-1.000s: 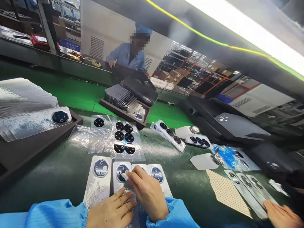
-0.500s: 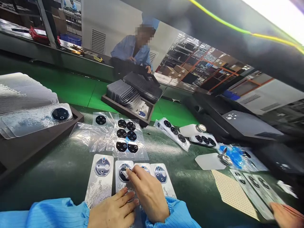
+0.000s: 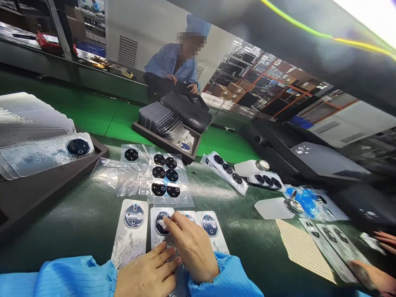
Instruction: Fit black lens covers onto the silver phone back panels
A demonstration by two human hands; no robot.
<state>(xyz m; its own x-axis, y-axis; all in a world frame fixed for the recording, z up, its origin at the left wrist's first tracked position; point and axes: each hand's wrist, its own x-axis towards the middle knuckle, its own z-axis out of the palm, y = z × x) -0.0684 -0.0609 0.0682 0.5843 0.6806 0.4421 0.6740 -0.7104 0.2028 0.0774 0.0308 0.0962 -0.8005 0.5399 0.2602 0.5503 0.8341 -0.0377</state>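
Observation:
My left hand (image 3: 148, 271) lies flat with fingers stretched out, resting on the lower part of a silvery phone back cover (image 3: 156, 243). My right hand (image 3: 193, 247) pinches a small white wipe (image 3: 162, 224) against the dark octagonal camera window at that cover's top. To the left lies another back cover (image 3: 130, 243) with a rippled surface and small dark lettering. On the right side is a further cover (image 3: 221, 243), and one between them is mostly hidden by my right hand.
Behind the covers, clear film (image 3: 185, 200) carries several black octagonal pieces. Stacked covers fill a dark tray (image 3: 102, 150) at left and a box (image 3: 133, 126) farther back. Dispenser bottles (image 3: 292, 204) stand right. A co-worker's hands (image 3: 371, 276) reach in at far right; another person (image 3: 168, 62) sits opposite.
My right hand and the wipe have shifted only slightly on the camera window; my left hand stays put. At far right, a second co-worker's hand has appeared beside a white wipe.

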